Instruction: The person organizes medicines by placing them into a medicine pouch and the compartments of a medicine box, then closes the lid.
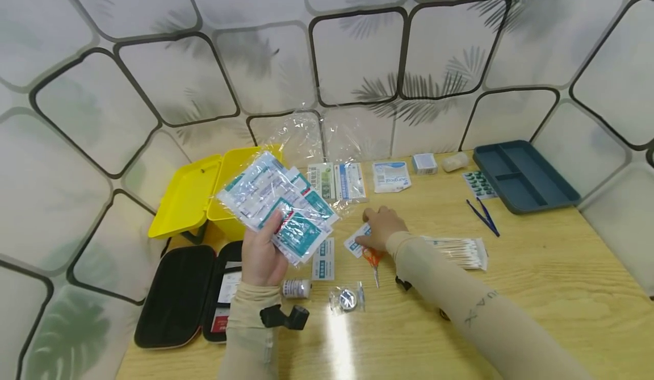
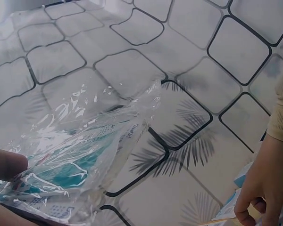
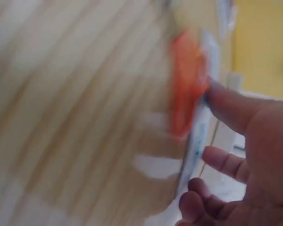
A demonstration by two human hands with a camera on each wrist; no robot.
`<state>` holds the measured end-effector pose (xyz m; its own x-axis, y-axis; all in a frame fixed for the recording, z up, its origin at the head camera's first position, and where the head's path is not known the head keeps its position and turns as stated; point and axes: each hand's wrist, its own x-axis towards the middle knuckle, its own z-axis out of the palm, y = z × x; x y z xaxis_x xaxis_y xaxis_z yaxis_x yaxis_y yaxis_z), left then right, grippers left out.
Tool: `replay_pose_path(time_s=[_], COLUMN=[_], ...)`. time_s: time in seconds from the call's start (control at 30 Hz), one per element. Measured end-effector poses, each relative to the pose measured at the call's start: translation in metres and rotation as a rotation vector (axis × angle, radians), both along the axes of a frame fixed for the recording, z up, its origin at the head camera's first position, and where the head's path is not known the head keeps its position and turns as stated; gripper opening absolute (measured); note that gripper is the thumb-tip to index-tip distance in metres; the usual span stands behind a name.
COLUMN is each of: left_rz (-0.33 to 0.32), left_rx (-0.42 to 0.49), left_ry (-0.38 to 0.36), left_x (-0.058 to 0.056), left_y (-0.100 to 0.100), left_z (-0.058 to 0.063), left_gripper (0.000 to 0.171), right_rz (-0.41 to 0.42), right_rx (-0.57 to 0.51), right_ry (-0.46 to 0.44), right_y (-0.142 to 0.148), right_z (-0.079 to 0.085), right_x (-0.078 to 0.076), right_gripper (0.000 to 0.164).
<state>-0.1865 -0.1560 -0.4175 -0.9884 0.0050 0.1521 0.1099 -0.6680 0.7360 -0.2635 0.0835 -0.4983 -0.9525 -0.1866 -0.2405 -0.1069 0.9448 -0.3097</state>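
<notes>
My left hand grips a clear plastic bag of teal-and-white packets, thumb across its front. Held up above the table, the bag fills the lower left of the left wrist view, by the thumb. My right hand is low over the table at a small white-and-blue packet, fingers bent down and spread from the thumb, partly covering it. Orange-handled scissors lie just beside that hand. In the blurred right wrist view, the thumb tip overlaps the scissors and the packet's edge.
Behind the bag stands an open yellow box; an open black case lies nearer. Around my right arm are cotton swabs, blue tweezers and a grey divided tray. A small bottle and a bagged roll lie in front.
</notes>
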Motion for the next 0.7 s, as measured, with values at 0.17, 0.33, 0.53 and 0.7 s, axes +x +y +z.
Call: replay_pose_path(time_s=[0.17, 0.33, 0.53, 0.7], left_rz=[-0.006, -0.013, -0.033, -0.055], left_rx=[-0.023, -0.036, -0.061, -0.09], left_ry=[-0.013, -0.025, -0.053, -0.087], left_x=[-0.001, -0.004, -0.007, -0.007], left_y=[0.0, -0.001, -0.002, -0.003], left_z=[0.001, 0.005, 0.007, 0.007], left_gripper=[0.051, 0.051, 0.051, 0.05], right_rz=[0.047, 0.187, 0.15, 0.053], right_rx=[-0.06, -0.058, -0.101, -0.277], right_ry=[-0.002, -0.038, -0.047, 0.027], right_y=[0.02, 0.033, 0.045, 0.072], right_z=[0.001, 0.012, 0.018, 0.044], right_x=[-0.008, -0.013, -0.016, -0.001], right_gripper=[0.037, 0.047, 0.023, 0.01])
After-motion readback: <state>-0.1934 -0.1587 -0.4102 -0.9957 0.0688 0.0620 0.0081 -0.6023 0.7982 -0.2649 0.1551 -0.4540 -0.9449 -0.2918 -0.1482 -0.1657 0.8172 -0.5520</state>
